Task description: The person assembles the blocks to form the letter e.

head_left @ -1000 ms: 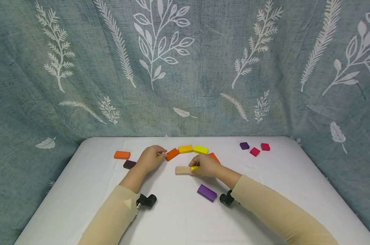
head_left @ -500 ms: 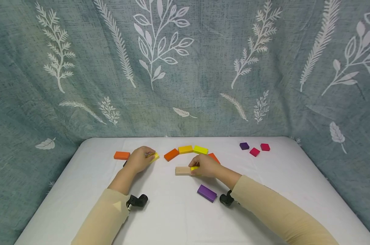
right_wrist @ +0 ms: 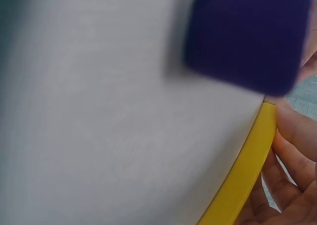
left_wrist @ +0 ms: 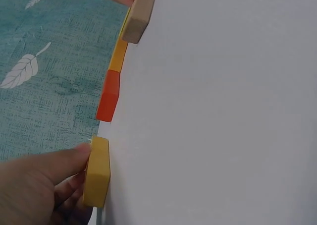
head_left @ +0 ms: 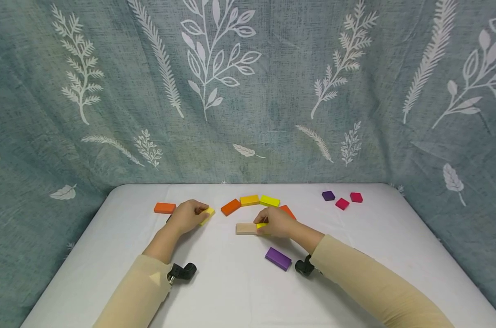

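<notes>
Hands (head_left: 186,217) (head_left: 276,222) pinch smooth yellow oblong blocks (left_wrist: 98,171) (right_wrist: 241,170), the right one beside a plain wooden block (head_left: 245,229).

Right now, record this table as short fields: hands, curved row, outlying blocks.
Left hand: pinches a yellow block
Right hand: pinches a second yellow block, beside a plain wooden block
Curved row: orange block, amber block, lime block, red-orange block partly hidden
Near side: purple block
Far right: dark purple piece, red piece, second red piece
Far left: another orange block
</notes>
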Demonstrator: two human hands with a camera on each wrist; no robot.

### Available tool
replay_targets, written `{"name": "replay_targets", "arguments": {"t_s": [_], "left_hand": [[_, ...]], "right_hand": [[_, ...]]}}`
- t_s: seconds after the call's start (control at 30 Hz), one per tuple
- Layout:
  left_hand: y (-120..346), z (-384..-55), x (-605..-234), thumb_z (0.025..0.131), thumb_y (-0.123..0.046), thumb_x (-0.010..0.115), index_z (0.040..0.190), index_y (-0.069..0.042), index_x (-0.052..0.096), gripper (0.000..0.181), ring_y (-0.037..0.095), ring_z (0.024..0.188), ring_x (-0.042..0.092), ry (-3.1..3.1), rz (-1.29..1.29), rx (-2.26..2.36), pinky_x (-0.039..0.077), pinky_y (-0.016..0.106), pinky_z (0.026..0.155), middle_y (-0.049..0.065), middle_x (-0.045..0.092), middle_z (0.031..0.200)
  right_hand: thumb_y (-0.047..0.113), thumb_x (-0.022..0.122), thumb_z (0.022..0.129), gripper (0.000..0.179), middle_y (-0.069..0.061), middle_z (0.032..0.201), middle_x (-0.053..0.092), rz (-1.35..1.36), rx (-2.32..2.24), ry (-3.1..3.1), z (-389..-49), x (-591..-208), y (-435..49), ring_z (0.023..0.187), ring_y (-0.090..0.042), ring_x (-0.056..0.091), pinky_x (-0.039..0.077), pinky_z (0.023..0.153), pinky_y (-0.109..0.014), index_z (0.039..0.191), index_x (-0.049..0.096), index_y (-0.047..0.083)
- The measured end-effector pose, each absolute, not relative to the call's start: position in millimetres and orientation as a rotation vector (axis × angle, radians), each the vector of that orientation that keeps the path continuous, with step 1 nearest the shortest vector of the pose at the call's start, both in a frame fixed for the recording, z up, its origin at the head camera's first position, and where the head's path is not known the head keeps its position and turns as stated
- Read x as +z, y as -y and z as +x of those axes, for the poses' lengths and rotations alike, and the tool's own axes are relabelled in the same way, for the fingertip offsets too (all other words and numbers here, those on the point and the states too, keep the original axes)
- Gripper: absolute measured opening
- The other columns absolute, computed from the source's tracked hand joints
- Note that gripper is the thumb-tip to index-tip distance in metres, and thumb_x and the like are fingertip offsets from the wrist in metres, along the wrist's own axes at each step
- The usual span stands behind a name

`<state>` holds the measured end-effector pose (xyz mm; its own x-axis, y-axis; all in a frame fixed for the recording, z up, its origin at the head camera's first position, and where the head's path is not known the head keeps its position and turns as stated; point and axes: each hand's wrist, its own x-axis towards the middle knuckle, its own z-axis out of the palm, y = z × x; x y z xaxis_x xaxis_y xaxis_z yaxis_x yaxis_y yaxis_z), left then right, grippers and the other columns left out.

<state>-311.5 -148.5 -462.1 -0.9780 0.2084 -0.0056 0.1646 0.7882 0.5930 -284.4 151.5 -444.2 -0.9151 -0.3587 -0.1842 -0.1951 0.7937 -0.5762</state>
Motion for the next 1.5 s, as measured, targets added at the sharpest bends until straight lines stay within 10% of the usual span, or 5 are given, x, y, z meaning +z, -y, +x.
{"name": "replay_targets", "arguments": {"t_s": [0.8, 1.5], "left_hand": [[127.3, -299.6, -469.2, 0.09, -0.026, 0.077, 0.115, -0.008, 0.071, 0.032, 0.016, 0.086, 0.058, -2.886, 0.347, 1.014, 0.051, 0.035, 0.079, 0.001, 0.066, 0.096], [150.4, -293.5, -457.5, 0.089, -0.011, 0.077, 0.142, -0.005, 0.056, 0.057, 0.025, 0.121, 0.056, -2.564, 0.584, 1.118, 0.045, 0.042, 0.102, 0.009, 0.054, 0.145]], "right_hand": [[0.016, 0.081, 0.086, 0.018, 0.005, 0.096, 0.069, -0.46, -0.82, -2.676, -286.8, -441.2, -152.4, 0.089, -0.012, 0.06, 0.052, 0.083, -0.032, 0.103, 0.076, 0.015], [0.026, 0.069, 0.096, 0.034, -0.011, 0.118, 0.066, -0.45, -0.86, -2.777, -292.1, -410.6, -218.4, 0.106, -0.027, 0.058, 0.051, 0.089, -0.043, 0.123, 0.07, 0.006]]}}
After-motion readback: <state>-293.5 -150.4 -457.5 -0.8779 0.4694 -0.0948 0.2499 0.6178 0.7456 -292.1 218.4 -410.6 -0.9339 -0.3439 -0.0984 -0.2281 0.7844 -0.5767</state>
